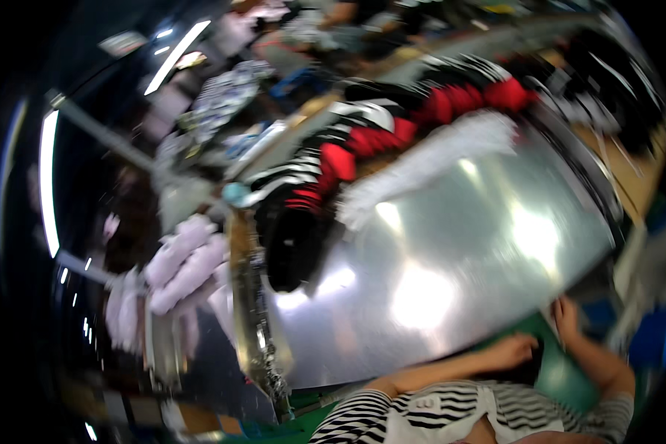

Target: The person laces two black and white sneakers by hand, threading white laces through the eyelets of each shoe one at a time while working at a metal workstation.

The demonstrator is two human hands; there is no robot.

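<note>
My left hand (518, 350) is in front of my body, just off the near edge of the shiny metal table (451, 244). Its fingers look curled, and a small dark patch shows below them; blur hides what it is. My right hand (567, 317) is further right, raised beside the table's near right corner. Its fingers are smeared, and a pale sliver shows beside them. A long pile of white fabric pieces (429, 170) lies along the table's far side. Behind it runs a row of folded black, white and red fabric bundles (362, 140).
Pale pink bundles (185, 266) are heaped left of the table, beyond its worn metal side (255, 318). Brown cardboard (614, 170) and dark fabric (607, 74) are at the far right. A blue object (655, 338) is right of my right arm. People and cloth heaps blur in the background.
</note>
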